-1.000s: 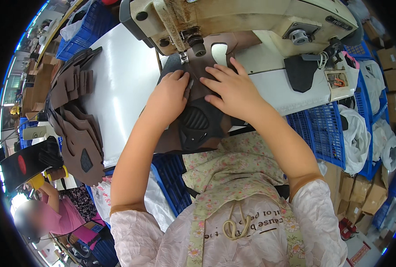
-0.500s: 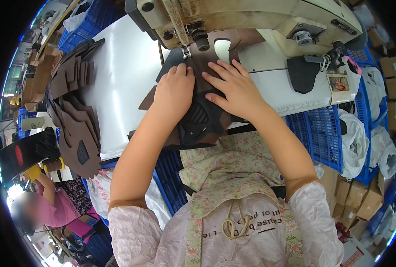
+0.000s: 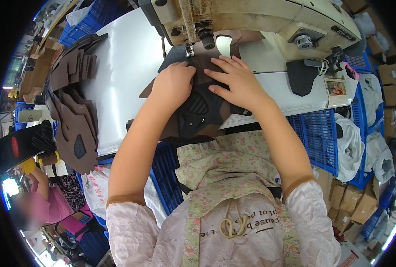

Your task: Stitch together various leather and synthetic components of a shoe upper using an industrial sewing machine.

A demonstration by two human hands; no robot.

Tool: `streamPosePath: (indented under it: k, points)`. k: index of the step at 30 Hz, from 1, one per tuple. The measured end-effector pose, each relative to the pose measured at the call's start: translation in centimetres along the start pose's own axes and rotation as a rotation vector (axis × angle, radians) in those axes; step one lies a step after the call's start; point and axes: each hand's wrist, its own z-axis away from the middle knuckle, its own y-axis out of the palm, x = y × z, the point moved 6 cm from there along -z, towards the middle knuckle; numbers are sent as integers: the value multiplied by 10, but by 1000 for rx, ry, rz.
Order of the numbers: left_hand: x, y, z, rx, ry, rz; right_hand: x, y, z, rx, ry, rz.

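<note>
A brown leather-like panel (image 3: 203, 60) with black patches lies under the presser foot (image 3: 189, 50) of a sewing machine (image 3: 251, 18). Its near part, with a ribbed black patch (image 3: 197, 106), hangs over the table's front edge. My left hand (image 3: 173, 84) is closed on the panel's left side, fingers bent and together, just short of the presser foot; its thumb is hidden. To the right, my right hand (image 3: 239, 84) lies on the panel with fingers spread, near a cut-out hole. A dark patch (image 3: 175, 54) sits left of the foot.
Stacked brown cut pieces (image 3: 75, 124) lie along the table's left end. A loose black piece (image 3: 301, 78) and a small tray (image 3: 336, 86) are at the right. Blue crates (image 3: 316, 138) with white bags stand below the table. Another person (image 3: 51, 200) sits at far left.
My left fingers have curled in more on the panel. My right hand keeps its spread pose. The whole view has shifted slightly.
</note>
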Motion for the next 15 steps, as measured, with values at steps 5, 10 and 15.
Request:
streamPosePath:
  k: [5,10,15]
  points:
    - [1,4,0,33,-19,-43,-1,-8,12,95,-29,-76]
    - [-2,-1,0,4,-32,-45,3,-8,15,49,-20,-74]
    - [-3,0,-2,20,-25,-117,6,-7,16,17,-26,-59]
